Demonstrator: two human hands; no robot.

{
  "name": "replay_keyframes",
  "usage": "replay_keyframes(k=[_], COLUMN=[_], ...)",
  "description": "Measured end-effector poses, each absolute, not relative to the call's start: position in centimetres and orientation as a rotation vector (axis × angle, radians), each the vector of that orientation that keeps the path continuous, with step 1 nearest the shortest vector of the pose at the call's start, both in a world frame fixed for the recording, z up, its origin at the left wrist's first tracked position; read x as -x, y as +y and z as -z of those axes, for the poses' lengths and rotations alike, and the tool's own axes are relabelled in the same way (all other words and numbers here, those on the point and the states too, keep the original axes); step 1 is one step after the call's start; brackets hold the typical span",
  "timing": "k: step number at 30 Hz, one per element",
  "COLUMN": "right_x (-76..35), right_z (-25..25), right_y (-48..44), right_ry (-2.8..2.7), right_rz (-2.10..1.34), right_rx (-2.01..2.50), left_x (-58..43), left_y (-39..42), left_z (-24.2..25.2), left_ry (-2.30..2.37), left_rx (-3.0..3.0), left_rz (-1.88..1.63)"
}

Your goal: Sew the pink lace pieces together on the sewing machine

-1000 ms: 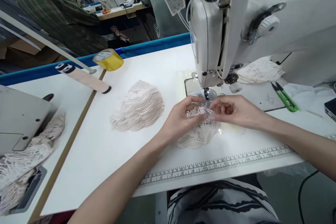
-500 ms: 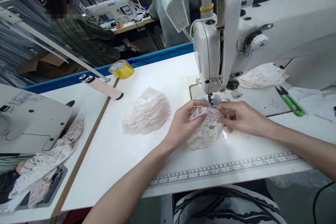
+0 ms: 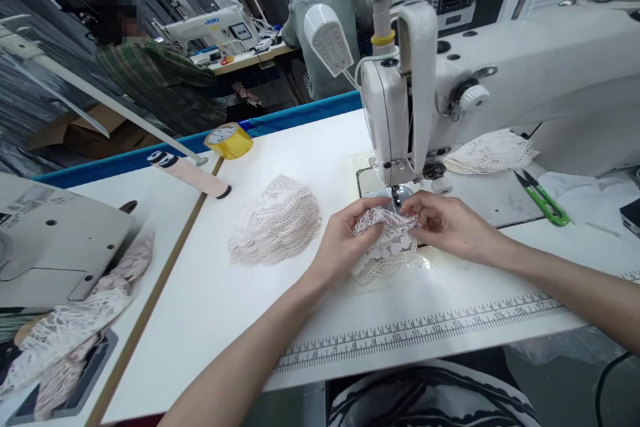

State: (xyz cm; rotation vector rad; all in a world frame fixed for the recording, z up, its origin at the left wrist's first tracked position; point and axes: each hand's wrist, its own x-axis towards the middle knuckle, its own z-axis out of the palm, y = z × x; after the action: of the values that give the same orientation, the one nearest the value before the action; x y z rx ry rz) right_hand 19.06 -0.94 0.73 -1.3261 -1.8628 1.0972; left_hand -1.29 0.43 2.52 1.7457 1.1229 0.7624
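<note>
Head view: the left hand point(image 3: 345, 241) and right hand point(image 3: 453, 225), each grip clamped on one lace piece point(image 3: 383, 250), work with a lace stack point(image 3: 277, 223) at nine o'clock.

A yellow tape roll point(image 3: 239, 145) lies on the counter point(image 3: 295, 150) near a pale pink cylinder point(image 3: 195, 179) with dark ends. Beyond, a person in a plaid shirt point(image 3: 157, 80) is near a JUKI sewing machine point(image 3: 197, 30) and a cardboard box point(image 3: 93, 133).
</note>
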Motion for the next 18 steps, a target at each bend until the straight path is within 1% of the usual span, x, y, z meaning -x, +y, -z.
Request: replay_keyframes(k=[9, 15, 18], right_x=[-19.4, -19.2, -19.4], right_z=[-0.4, -0.7, -0.4], right_y=[-0.6, -0.7, -0.4], right_ry=[-1.843, -1.866, -1.859], right_rz=[-1.025, -0.861, -0.826], right_rx=[1.290, 1.143, 1.085], left_x=[0.9, 1.2, 1.0], left_y=[0.3, 0.7, 1.3], left_z=[-2.6, -2.0, -1.2], left_ry=[1.219, 1.159, 1.261], left_rx=[-1.800, -2.133, -2.227], left_rz=[-0.713, -0.628, -0.678])
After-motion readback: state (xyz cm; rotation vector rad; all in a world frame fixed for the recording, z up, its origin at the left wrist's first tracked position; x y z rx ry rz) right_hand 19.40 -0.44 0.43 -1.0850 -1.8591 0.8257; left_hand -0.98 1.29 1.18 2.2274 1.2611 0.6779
